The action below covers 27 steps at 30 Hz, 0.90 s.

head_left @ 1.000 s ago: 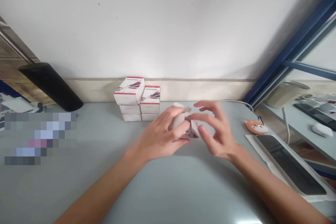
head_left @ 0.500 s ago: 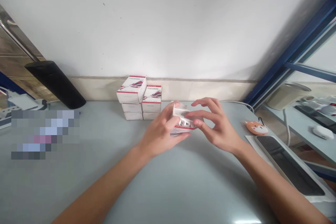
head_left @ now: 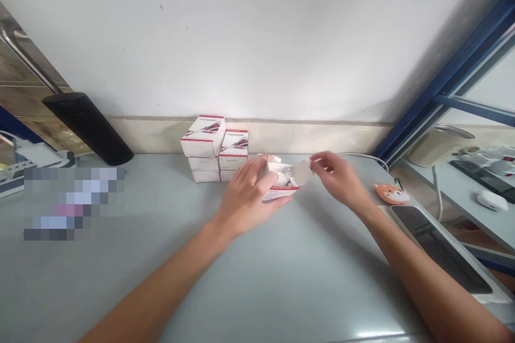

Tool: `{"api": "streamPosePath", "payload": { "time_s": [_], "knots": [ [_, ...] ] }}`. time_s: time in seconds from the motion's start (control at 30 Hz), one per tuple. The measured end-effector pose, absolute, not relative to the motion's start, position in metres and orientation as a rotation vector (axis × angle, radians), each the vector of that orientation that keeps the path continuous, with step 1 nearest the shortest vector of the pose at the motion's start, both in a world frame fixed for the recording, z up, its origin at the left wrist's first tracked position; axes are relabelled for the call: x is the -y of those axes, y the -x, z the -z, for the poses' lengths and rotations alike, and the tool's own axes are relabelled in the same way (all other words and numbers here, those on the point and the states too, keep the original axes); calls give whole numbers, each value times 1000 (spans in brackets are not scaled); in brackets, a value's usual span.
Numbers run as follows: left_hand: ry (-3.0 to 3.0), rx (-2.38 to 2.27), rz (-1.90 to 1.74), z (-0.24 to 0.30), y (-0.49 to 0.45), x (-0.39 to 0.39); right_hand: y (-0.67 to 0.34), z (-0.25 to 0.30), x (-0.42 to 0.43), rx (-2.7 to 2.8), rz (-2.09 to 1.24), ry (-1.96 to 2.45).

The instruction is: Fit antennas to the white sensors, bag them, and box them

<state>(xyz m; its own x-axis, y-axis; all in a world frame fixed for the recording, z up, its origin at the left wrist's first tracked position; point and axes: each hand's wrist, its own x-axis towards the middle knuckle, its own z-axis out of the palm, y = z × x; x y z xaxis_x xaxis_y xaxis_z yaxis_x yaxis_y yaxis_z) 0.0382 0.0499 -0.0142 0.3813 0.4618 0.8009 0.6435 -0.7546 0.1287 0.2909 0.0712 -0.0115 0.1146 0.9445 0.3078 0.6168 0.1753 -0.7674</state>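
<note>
My left hand point(head_left: 251, 190) is wrapped round a small white carton point(head_left: 281, 191) with a red band lettered "DETECTOR", its top uncovered. Inside, some clear or white contents point(head_left: 285, 172) show, too small to make out. At the carton's right end my right hand point(head_left: 332, 171) pinches the edge of a thin white flap point(head_left: 302, 172), which stands tilted up. Whether this flap is part of the carton or a separate piece I cannot tell. Behind my left hand stand stacked white-and-red cartons point(head_left: 203, 131) of the same look, against the wall.
On the right lie an orange animal-shaped case point(head_left: 391, 193) and a dark-screened device point(head_left: 442, 246) on a white sheet. A black cylindrical object point(head_left: 88, 128) leans at the back left, near a white power strip point(head_left: 44, 163). A blue-framed window point(head_left: 446, 83) borders the grey table point(head_left: 257, 284).
My right hand has gone from spread fingers over the carton to a pinch on the white flap, drawing it up and right. My left hand keeps its hold.
</note>
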Motion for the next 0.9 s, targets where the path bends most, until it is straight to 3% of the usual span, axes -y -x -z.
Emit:
{"api": "streamPosePath", "payload": {
  "time_s": [0.17, 0.4, 0.5, 0.9],
  "knots": [
    [2379, 889, 1222, 10, -36, -51, -290, 34, -77, 1829, -339, 1770],
    [2407, 824, 1077, 11, -29, -56, -275, -2, -46, 1966, 108, 906],
    [2449, 834, 1046, 11, -28, -56, -269, -8, -35, 2236, 214, 823],
    [2524, 983, 1011, 4, -24, -56, -270, -1, -48, 1982, -11, 787]
  ]
}}
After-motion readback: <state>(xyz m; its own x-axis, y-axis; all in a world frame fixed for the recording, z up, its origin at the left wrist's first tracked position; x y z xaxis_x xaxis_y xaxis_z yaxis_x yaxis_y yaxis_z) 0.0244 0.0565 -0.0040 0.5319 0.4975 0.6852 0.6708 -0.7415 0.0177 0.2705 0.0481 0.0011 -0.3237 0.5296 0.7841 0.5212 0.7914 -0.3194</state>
